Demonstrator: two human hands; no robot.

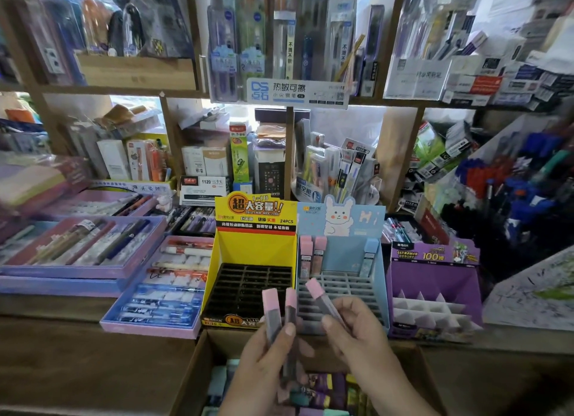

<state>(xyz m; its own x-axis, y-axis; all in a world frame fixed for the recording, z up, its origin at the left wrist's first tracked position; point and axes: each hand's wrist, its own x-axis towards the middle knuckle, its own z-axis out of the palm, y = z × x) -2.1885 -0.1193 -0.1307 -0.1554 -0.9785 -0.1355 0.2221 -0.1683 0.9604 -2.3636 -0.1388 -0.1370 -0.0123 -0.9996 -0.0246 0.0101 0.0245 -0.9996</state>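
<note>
My left hand grips two pink-capped lead refill cases, upright, low in the middle of the view. My right hand pinches a third pink-capped case, tilted up to the left, in front of the light blue rabbit display box. That box has a grey slotted grid; two pink cases stand at its back left and one blue case at its back right. An open cardboard carton below my hands holds several pastel packs.
A yellow display box with an empty black grid stands left of the blue one. A purple display box with white dividers stands to the right. Lilac trays of pens lie at the left. Wooden shelves packed with stationery rise behind.
</note>
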